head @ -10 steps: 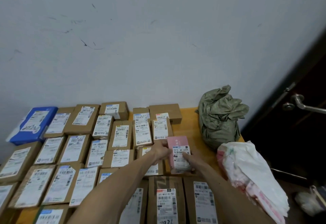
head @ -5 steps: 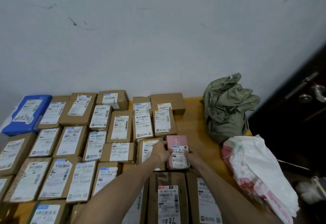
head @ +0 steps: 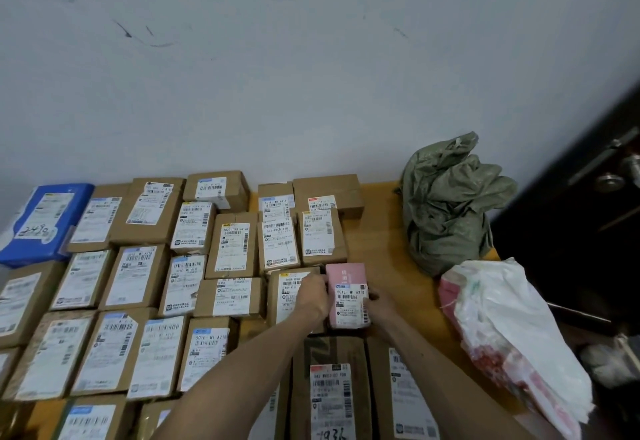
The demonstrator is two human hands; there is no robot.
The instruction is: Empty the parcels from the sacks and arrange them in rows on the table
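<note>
Wooden table (head: 381,231) against white wall (head: 311,75), cardboard parcels (head: 235,245) in rows. Left grip (head: 311,297) and right grip (head: 379,304) pinching pink parcel (head: 348,283) by its sides, lower centre. Green sack (head: 446,207) right.

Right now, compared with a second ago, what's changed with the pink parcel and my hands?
The pink parcel seems to have been lowered a little and now lies flat against the brown parcel on its left. Your left hand and right hand still grip its sides. The other parcels, green sack and white bag stayed put.
</note>
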